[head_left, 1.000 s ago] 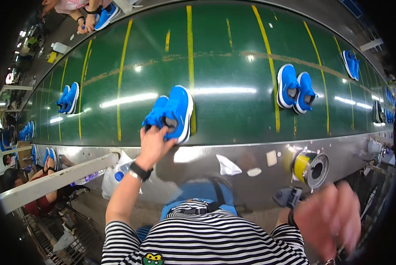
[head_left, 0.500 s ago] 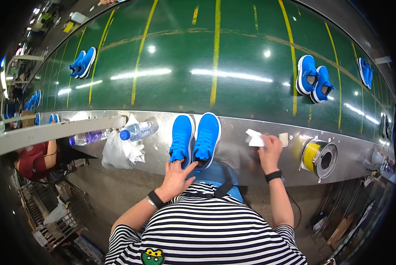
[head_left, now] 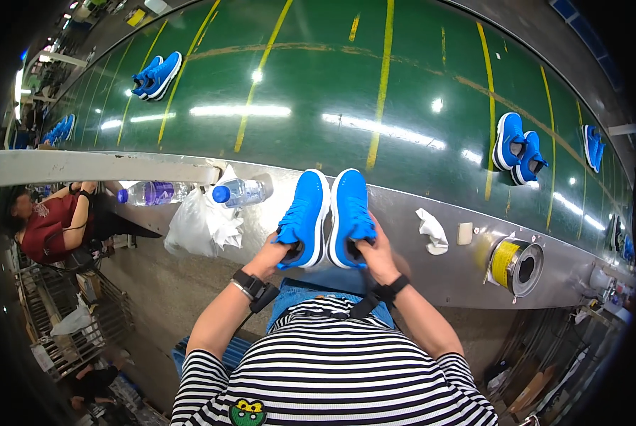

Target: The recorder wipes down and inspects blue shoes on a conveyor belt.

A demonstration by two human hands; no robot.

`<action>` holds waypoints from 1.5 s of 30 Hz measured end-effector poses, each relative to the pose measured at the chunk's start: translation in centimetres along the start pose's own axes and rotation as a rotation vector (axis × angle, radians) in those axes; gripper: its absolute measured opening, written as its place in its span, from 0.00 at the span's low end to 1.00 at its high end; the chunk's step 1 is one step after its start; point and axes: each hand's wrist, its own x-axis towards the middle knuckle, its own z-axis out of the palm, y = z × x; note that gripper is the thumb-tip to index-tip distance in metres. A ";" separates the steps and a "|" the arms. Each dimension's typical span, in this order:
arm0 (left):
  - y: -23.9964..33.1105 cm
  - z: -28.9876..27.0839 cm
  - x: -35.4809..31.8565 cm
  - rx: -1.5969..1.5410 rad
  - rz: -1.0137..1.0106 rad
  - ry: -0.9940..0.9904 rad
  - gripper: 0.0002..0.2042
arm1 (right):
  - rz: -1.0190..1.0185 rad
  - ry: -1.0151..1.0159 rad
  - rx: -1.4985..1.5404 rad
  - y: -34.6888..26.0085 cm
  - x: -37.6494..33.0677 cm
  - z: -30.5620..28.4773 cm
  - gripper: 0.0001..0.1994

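Observation:
Two blue sneakers with white soles are in front of me at the bench edge, toes pointing away. My left hand grips the heel of the left sneaker, thumb in the opening. On the other side, my right hand grips the heel end of the right sneaker, its thumb also at the opening. The two sneakers tilt slightly, with their white sole edges close together in the middle. The fingers under and outside the shoes are partly hidden.
A green conveyor with yellow lines carries more blue sneaker pairs. On the metal bench are a crumpled white cloth, a pale block and a yellow-labelled can. Bottles and a plastic bag lie left; a co-worker sits beyond.
My right hand has put down the white cloth on the bench and moved left to the right sneaker. Both sneakers are now gripped, one in each hand. The view has shifted slightly.

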 end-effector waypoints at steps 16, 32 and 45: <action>-1.2 -1.5 -4.0 0.017 0.247 -0.136 0.14 | -0.151 -0.206 -0.124 -3.4 -3.7 -0.5 0.31; -0.1 -1.2 -4.4 0.441 0.598 0.076 0.32 | -0.340 -0.173 -0.323 -2.6 -3.6 -2.2 0.36; 1.9 2.4 -4.3 0.998 0.668 0.309 0.44 | -0.501 0.174 -1.190 -4.2 -4.1 1.7 0.40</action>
